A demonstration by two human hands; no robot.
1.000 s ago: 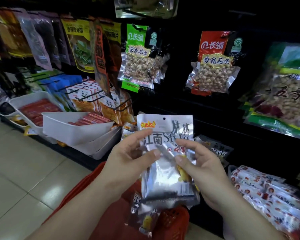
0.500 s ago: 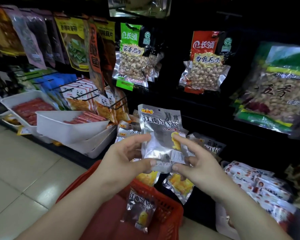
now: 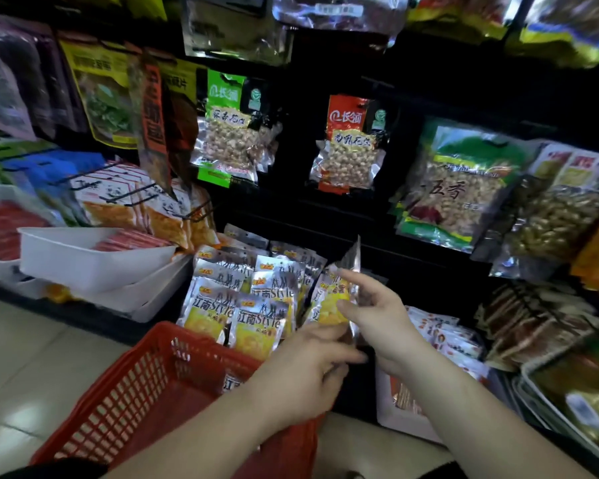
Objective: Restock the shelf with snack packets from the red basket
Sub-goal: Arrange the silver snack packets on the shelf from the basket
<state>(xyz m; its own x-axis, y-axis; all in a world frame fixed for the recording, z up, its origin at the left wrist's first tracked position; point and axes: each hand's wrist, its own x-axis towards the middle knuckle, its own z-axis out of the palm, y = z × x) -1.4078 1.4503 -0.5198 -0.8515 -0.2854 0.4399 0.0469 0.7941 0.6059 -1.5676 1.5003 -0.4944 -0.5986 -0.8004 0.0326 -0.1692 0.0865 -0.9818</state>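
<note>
Sensibly, we pinched the silver-and-yellow foil snack packet [image 3: 336, 299] edge-on between right hand [image 3: 377, 316] fingers [image 3: 351, 276]; matching shelved packets [image 3: 253, 299] stood just left of them, red plastic basket [image 3: 146, 385] below. Our left hand [image 3: 301, 375] grip was unclear. Sliding it upright seemed best.

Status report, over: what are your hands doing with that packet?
Right hand pinches silver-and-yellow packet, edge-on. Left hand at its lower edge, grip unclear. Matching packets stand close on its left; red basket below.

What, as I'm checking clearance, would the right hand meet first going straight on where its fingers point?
Likely the hanging silver packets, beyond the packet the right hand pinches; depth is unclear.
</note>
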